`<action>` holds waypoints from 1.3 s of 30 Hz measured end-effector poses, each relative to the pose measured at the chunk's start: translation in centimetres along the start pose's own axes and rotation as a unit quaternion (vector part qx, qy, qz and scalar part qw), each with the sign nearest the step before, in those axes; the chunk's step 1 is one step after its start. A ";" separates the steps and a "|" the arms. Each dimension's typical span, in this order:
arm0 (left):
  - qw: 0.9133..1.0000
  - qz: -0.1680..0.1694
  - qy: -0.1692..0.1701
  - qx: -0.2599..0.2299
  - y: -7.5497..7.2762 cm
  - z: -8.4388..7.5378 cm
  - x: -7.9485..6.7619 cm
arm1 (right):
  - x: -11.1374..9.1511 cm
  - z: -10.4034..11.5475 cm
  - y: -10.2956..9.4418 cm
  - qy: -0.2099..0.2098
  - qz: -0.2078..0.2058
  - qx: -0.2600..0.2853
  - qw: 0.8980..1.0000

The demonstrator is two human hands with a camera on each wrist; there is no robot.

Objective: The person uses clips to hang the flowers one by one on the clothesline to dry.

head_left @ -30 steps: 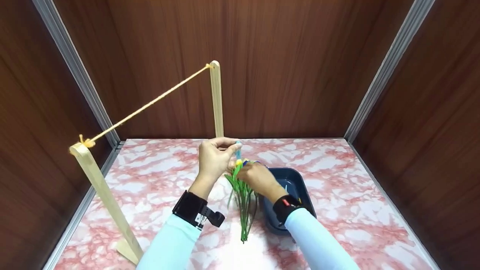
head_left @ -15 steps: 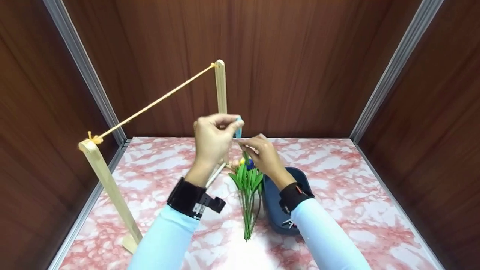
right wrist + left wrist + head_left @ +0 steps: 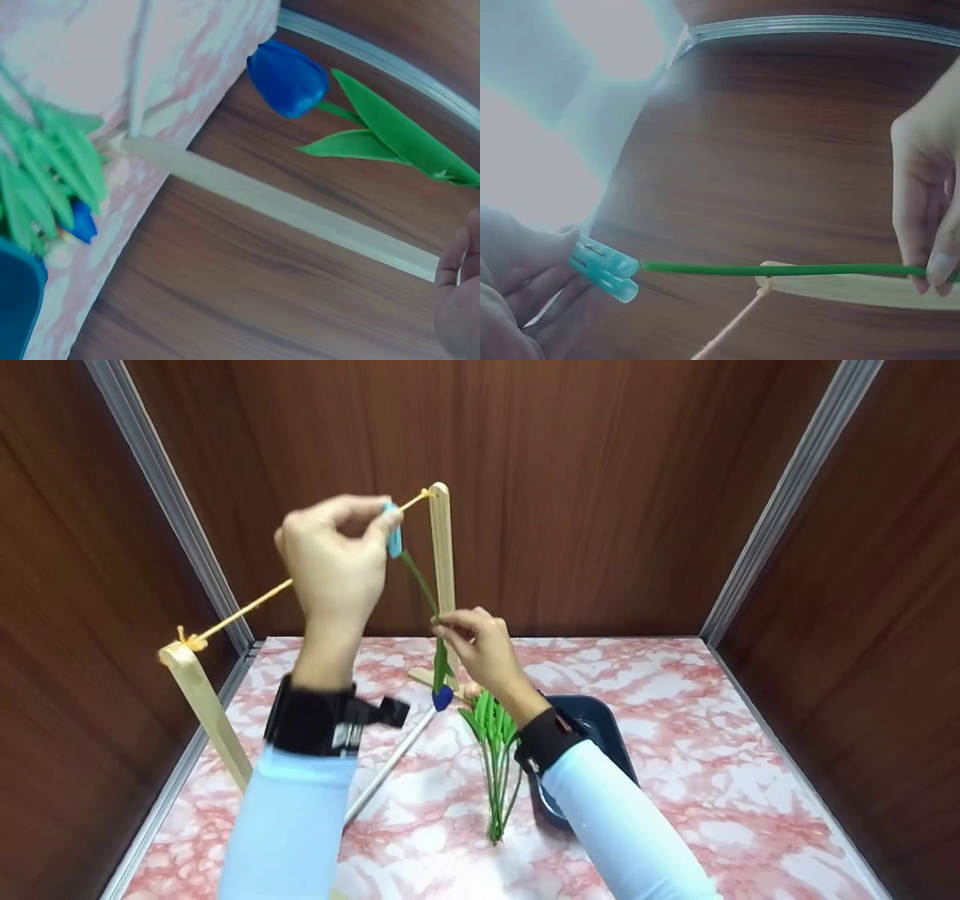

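Note:
My left hand (image 3: 337, 559) pinches a light blue clothespin (image 3: 395, 540) between thumb and fingertips, raised beside the yellow string (image 3: 255, 605). With thumb and fingers, my right hand (image 3: 484, 649) pinches the green stem of an artificial blue tulip (image 3: 442, 697), which hangs blossom down. In the left wrist view the stem's cut end lies right at the tip of the clothespin (image 3: 606, 271); whether the clip grips it I cannot tell. The tulip's blue blossom (image 3: 288, 79) and two leaves show clearly in the right wrist view. Part of the string is hidden behind my left hand.
The string is tied between a far wooden post (image 3: 441, 547) and a near wooden post (image 3: 206, 712). A white rod (image 3: 394, 765) runs low between them. A bunch of artificial tulips (image 3: 495, 727) lies beside a dark blue tray (image 3: 621, 750) on the marbled tabletop (image 3: 712, 780).
My left hand has risen and moved left with the clothespin, up to the string. The right hand has lifted the blue tulip from the bunch and carried it left, blossom down.

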State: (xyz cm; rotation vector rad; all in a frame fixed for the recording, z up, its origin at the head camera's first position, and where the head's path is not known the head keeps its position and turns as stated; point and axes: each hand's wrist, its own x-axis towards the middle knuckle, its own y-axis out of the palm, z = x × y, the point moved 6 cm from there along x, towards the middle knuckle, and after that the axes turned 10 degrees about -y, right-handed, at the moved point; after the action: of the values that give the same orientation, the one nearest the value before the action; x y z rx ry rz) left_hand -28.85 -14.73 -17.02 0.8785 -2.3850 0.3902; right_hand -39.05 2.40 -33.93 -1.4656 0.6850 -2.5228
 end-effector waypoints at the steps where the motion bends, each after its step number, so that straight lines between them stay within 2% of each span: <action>1: 1.000 -0.003 0.002 0.010 0.3 -0.1 0.7 | 0.5 -0.2 0.0 0.011 -0.009 0.006 1.000; 4: 1.000 0.001 -0.011 0.024 1.8 -0.1 2.7 | 1.8 -1.0 -0.2 0.055 -0.035 0.029 0.997; 8: 0.997 0.016 -0.056 0.043 3.9 0.3 5.2 | 3.5 -2.0 -0.4 0.103 -0.055 0.046 0.992; 12: 0.993 0.026 -0.101 0.056 5.7 1.2 7.2 | 4.7 -2.9 0.0 0.149 -0.056 0.063 0.985; 16: 0.989 0.029 -0.131 0.069 7.1 2.2 8.6 | 5.6 -3.6 0.7 0.193 -0.043 0.097 0.975; 22: 0.985 0.028 -0.144 0.094 8.7 3.2 9.7 | 6.3 -4.3 1.6 0.225 -0.025 0.138 0.964; 29: 0.982 0.028 -0.163 0.097 9.3 4.1 10.0 | 7.2 -4.7 2.1 0.231 -0.007 0.137 0.963; 39: 0.980 0.038 -0.167 0.098 9.8 4.5 10.4 | 9.6 -4.8 1.1 0.231 -0.024 0.150 0.961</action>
State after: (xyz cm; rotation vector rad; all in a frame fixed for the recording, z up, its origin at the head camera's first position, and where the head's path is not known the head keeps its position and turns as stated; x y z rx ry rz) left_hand -43.70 -14.62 -15.12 1.0106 -2.7294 0.5542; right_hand -48.13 -0.37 -28.92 -0.8095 0.2958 -2.8750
